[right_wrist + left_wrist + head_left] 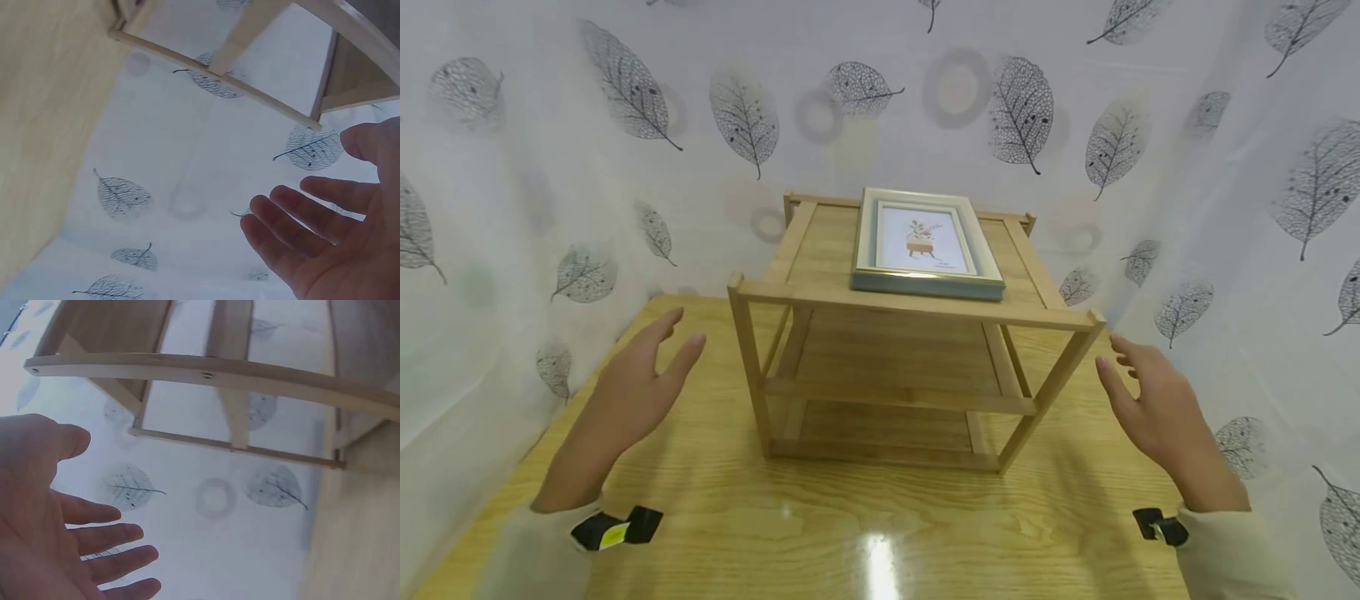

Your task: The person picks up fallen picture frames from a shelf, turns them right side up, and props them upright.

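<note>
A wooden shelf rack [895, 398] with several tiers stands in the middle of the head view. On its top board lies a picture frame [865, 242] with a pale gold and blue-grey border, its plant print facing up. My left hand [638, 379] hovers left of the rack, apart from it, fingers extended and holding nothing. To the right of the rack my right hand [1153, 404] is also in the air, fingers loosely bent and empty. Both wrist views show the open palms near the rack's side rails [206, 369], without contact.
The rack rests on a light wood-grain table [820, 533]. Behind and on both sides hangs a white curtain [880, 150] printed with grey leaves. A black strap [617, 529] with a yellow-green label sits on the left wrist, and another black strap [1161, 527] on the right.
</note>
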### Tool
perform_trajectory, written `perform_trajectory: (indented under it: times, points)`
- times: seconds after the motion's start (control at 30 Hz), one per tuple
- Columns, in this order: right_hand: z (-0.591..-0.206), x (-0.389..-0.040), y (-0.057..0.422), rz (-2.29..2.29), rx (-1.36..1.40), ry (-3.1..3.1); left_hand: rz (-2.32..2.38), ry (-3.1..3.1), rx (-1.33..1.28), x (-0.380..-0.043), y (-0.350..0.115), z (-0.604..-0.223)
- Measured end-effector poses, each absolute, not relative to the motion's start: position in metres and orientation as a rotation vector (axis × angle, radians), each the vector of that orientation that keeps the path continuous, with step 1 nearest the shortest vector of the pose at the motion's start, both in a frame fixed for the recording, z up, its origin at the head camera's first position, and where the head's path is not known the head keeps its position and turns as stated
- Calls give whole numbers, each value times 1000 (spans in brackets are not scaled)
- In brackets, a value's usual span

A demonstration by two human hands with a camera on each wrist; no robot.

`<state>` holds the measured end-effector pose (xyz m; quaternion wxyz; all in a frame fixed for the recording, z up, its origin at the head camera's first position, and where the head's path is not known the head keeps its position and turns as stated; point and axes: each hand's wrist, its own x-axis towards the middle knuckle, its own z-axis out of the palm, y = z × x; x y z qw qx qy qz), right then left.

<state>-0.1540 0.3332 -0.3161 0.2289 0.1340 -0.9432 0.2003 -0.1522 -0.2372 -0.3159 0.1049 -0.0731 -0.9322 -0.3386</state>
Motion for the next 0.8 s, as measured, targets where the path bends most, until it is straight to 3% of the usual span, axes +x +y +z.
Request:
perform_trajectory:
  times: [0.8]
  points:
    - [-225,-183,289,726,289,-2349,-891,-2554,-174,-176,-182,-216]
